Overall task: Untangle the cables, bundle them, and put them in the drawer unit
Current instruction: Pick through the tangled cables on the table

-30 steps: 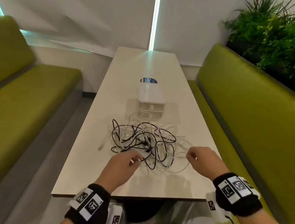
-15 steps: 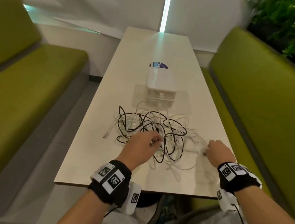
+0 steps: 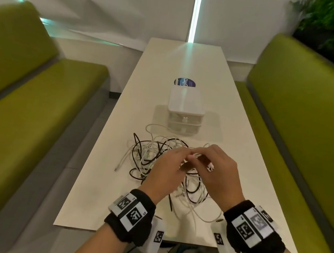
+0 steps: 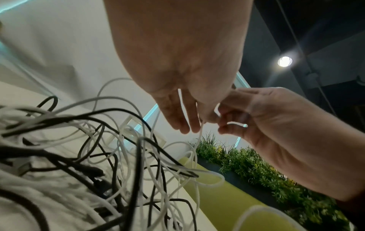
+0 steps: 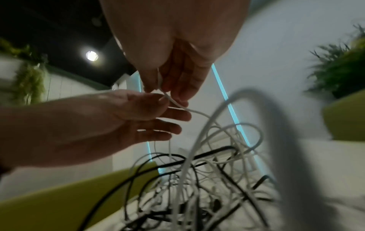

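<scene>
Clearly still untangling, both hands, left hand and right hand, are pinching one white cable above the pile, needing it drawn free next.

On the table lies a round dark blue sticker, just behind the drawer unit, which hides its near part. The white letters "Clay" can be read on it; the rest of the word is cut off, and the smaller line beside it is too small to read. The bands on both wrists carry black-and-white square code markers, with tiny digits next to them that are not legible.
</scene>
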Available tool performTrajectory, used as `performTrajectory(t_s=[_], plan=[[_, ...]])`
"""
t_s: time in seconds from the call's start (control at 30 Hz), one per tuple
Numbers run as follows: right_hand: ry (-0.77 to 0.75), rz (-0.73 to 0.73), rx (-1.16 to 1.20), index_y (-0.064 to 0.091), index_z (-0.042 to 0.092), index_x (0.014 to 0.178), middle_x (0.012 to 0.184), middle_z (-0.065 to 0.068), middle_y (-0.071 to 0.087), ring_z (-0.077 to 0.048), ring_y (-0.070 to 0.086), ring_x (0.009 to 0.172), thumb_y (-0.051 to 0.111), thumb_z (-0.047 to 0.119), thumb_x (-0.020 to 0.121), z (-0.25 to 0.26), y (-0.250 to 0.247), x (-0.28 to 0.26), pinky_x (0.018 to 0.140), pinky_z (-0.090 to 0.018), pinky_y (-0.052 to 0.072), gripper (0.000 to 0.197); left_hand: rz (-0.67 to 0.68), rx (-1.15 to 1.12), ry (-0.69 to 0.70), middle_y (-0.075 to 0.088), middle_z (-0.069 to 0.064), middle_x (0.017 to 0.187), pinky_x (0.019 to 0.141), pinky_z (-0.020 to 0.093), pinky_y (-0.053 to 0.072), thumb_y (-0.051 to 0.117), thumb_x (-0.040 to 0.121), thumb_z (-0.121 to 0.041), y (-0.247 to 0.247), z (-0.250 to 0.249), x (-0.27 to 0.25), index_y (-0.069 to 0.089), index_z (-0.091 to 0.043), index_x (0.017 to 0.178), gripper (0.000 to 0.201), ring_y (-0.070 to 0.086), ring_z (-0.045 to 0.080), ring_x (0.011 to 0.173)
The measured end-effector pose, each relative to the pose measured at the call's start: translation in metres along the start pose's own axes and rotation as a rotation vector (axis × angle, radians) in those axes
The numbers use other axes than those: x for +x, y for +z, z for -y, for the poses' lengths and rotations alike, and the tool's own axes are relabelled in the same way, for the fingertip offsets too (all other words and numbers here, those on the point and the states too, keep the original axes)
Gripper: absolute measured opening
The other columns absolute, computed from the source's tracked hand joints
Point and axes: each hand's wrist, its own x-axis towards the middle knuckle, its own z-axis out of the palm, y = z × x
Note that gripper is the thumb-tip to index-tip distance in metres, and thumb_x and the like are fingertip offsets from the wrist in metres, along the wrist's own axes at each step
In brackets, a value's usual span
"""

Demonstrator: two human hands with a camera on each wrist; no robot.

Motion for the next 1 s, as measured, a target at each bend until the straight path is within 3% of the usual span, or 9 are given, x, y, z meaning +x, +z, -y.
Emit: performTrajectory(t_s=[0.13, 0.2, 0.27, 0.33, 0.43, 0.57, 0.67, 0.87, 1.0], plan=[[0.036, -0.012, 0.243, 0.069, 0.017, 0.106, 0.093, 0.002, 0.059, -0.013, 0.059, 0.085, 0.066, 0.028, 0.087, 0.002, 0.012, 0.008, 0.075, -0.024, 0.048, 0.021, -0.133, -0.086, -0.066, 0.072, -0.008, 0.091, 0.075, 0.020, 0.052, 0.058, 0.088, -0.001, -0.003, 0.002, 0.008, 0.071, -0.020, 0.104, 0.028, 0.065, 0.002, 0.084], [0.124, 0.000, 0.320, 0.063, 0.018, 0.115, 0.104, 0.004, 0.059, -0.009, 0.060, 0.095, 0.061, 0.028, 0.092, -0.001, 0.022, 0.008, 0.081, -0.023, 0.049, 0.026, -0.238, -0.138, -0.106, 0.068, -0.010, 0.084, 0.068, 0.011, 0.046, 0.058, 0.093, -0.011, -0.003, 0.005, 0.009, 0.072, -0.018, 0.096, 0.016, 0.063, 0.000, 0.078], [0.205, 0.085, 0.316, 0.058, 0.020, 0.119, 0.110, 0.007, 0.057, -0.006, 0.059, 0.098, 0.056, 0.033, 0.094, -0.007, 0.032, 0.007, 0.083, -0.022, 0.049, 0.028, -0.337, -0.261, -0.162, 0.066, -0.005, 0.081, 0.068, 0.017, 0.049, 0.058, 0.095, -0.023, -0.003, 0.008, 0.008, 0.071, -0.018, 0.088, 0.016, 0.064, 0.006, 0.077], [0.193, 0.190, 0.221, 0.059, 0.023, 0.112, 0.099, 0.008, 0.062, -0.005, 0.059, 0.088, 0.047, 0.040, 0.097, -0.015, 0.042, 0.005, 0.081, -0.028, 0.048, 0.026, -0.359, -0.410, -0.195, 0.069, 0.004, 0.085, 0.078, 0.032, 0.055, 0.054, 0.097, -0.026, -0.004, 0.011, 0.008, 0.069, -0.014, 0.087, 0.023, 0.068, 0.017, 0.084], [0.107, 0.249, 0.041, 0.056, 0.019, 0.078, 0.063, 0.009, 0.054, -0.013, 0.049, 0.062, 0.031, 0.053, 0.096, -0.030, 0.049, 0.000, 0.066, -0.031, 0.038, 0.046, -0.412, -0.727, -0.222, 0.061, 0.009, 0.072, 0.088, 0.033, 0.050, 0.043, 0.098, -0.027, -0.017, 0.010, 0.012, 0.056, -0.007, 0.081, 0.029, 0.067, 0.024, 0.086], [-0.033, 0.292, -0.106, 0.042, 0.022, 0.072, 0.052, 0.014, 0.034, -0.024, 0.042, 0.056, 0.020, 0.060, 0.097, -0.047, 0.041, 0.005, 0.051, -0.015, 0.019, 0.051, -0.491, -1.245, -0.258, 0.021, -0.001, 0.059, 0.052, 0.025, 0.043, 0.035, 0.103, -0.025, -0.049, 0.007, 0.016, 0.044, -0.014, 0.074, 0.032, 0.028, 0.011, 0.045], [-0.072, 0.376, -0.144, 0.034, 0.027, 0.075, 0.051, 0.015, 0.025, -0.023, 0.040, 0.058, 0.017, 0.060, 0.096, -0.052, 0.036, 0.015, 0.048, -0.018, 0.017, 0.044, -0.527, -1.131, -0.199, 0.018, -0.004, 0.055, 0.042, 0.022, 0.021, 0.037, 0.102, -0.024, -0.069, 0.011, 0.015, 0.047, -0.014, 0.074, 0.031, 0.017, 0.008, 0.042], [-0.154, 0.420, -0.151, 0.039, 0.019, 0.070, 0.056, 0.010, 0.039, -0.023, 0.043, 0.055, 0.023, 0.050, 0.097, -0.035, 0.034, 0.035, 0.060, -0.032, 0.036, 0.044, -0.348, -0.499, -0.215, 0.032, -0.009, 0.052, 0.047, 0.022, 0.023, 0.053, 0.094, -0.043, -0.066, 0.020, 0.003, 0.056, -0.019, 0.065, 0.037, 0.025, 0.009, 0.046], [-0.126, 0.384, -0.051, 0.040, 0.022, 0.076, 0.062, 0.012, 0.040, -0.016, 0.040, 0.055, 0.033, 0.042, 0.098, -0.007, 0.031, 0.044, 0.050, -0.035, 0.038, 0.030, -0.284, -0.302, -0.255, 0.038, -0.013, 0.049, 0.049, 0.016, 0.027, 0.049, 0.098, -0.031, -0.047, 0.016, 0.006, 0.073, -0.018, 0.086, 0.030, 0.030, 0.004, 0.050]])
